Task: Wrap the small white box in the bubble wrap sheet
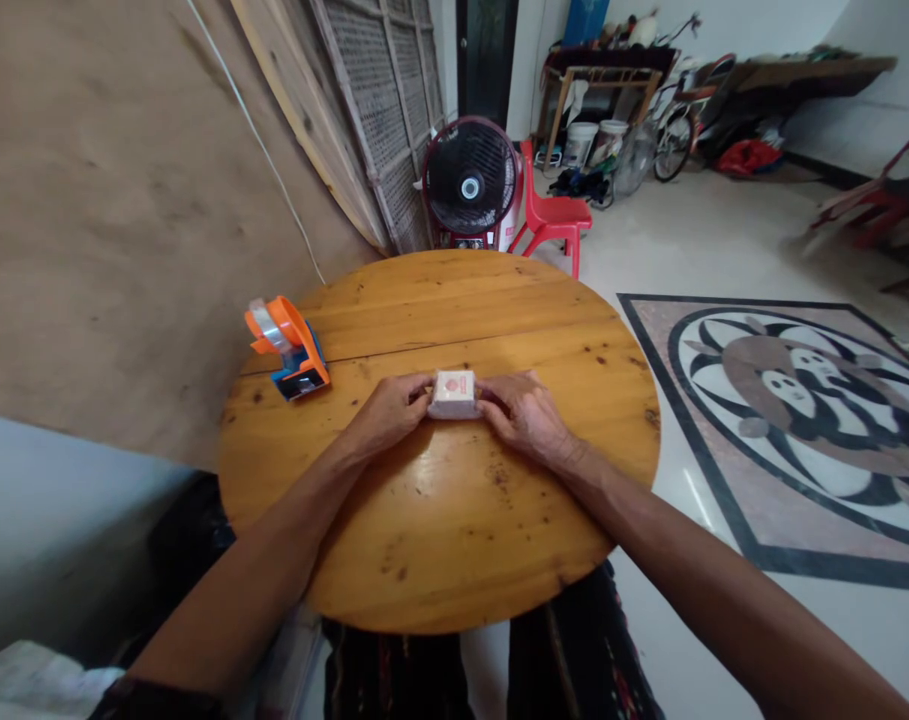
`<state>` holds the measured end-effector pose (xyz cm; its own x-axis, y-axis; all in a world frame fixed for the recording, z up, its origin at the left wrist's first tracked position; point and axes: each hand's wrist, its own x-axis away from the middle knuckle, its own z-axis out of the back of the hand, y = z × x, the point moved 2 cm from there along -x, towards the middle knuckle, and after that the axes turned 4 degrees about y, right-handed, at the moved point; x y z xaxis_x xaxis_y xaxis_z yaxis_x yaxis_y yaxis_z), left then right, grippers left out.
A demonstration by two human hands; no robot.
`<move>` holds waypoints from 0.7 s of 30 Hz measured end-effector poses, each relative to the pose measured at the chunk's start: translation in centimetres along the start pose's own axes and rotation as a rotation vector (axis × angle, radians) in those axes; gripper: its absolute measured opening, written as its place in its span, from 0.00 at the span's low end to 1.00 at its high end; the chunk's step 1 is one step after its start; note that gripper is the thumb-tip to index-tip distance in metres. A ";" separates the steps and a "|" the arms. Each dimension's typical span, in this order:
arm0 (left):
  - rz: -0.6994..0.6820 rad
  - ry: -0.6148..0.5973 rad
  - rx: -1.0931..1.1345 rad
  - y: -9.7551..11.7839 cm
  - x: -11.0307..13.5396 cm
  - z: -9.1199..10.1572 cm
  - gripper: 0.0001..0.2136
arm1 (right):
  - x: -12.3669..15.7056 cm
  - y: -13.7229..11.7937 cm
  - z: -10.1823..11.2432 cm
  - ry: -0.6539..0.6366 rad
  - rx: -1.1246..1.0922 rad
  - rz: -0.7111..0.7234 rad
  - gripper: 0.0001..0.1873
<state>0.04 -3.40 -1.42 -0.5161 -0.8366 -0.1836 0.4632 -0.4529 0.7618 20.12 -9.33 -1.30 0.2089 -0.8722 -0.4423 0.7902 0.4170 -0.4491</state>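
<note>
A small whitish box with a red print on top, in what looks like clear wrapping (454, 392), is near the middle of the round wooden table (439, 520). My left hand (394, 408) grips its left side, thumb and fingers closed against it. On the opposite side, my right hand (525, 410) holds the box's right end between thumb and fingers. To the left on the tabletop stands an orange and blue tape dispenser (293, 350) with a roll of clear tape, apart from both hands.
Beyond the table's far edge are a fan (470, 180) and a red plastic chair (555, 212). A large brown board (124, 220) leans along the left side. Farther back stand a cluttered desk (604, 60), buckets (580, 145) and a bicycle (675, 140).
</note>
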 end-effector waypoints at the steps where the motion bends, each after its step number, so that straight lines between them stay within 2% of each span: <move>1: -0.008 -0.003 0.006 0.0 0.0 -0.1 0.17 | 0.0 0.0 0.0 -0.009 -0.005 0.008 0.14; 5: 0.043 0.011 0.007 0.0 0.0 -0.2 0.16 | -0.1 -0.1 0.2 0.035 -0.026 -0.040 0.15; 8: 0.137 0.144 -0.018 0.1 0.1 0.4 0.15 | -0.3 0.4 0.1 0.142 -0.082 -0.134 0.16; 11: 0.241 0.271 0.057 -0.1 0.1 0.9 0.15 | -0.7 1.3 -0.3 0.200 -0.108 -0.153 0.17; 12: 0.276 0.265 0.118 -0.2 0.1 0.9 0.16 | -0.8 1.5 -0.5 0.203 -0.091 -0.142 0.18; 14: 0.331 0.180 0.256 -0.3 0.1 0.7 0.17 | -1.1 1.7 -0.8 0.177 -0.020 -0.119 0.18; 18: 0.288 -0.025 0.383 0.1 0.1 -0.1 0.13 | -1.3 1.1 -1.1 0.006 0.154 -0.039 0.19; 21: 0.269 -0.049 0.394 0.6 0.1 -0.4 0.12 | -1.4 0.7 -1.2 -0.049 0.229 0.008 0.20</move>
<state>0.54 -3.90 -1.18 -0.4528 -0.8885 0.0748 0.2815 -0.0629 0.9575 19.69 -7.47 -1.98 0.2387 -0.8830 -0.4041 0.8976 0.3595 -0.2551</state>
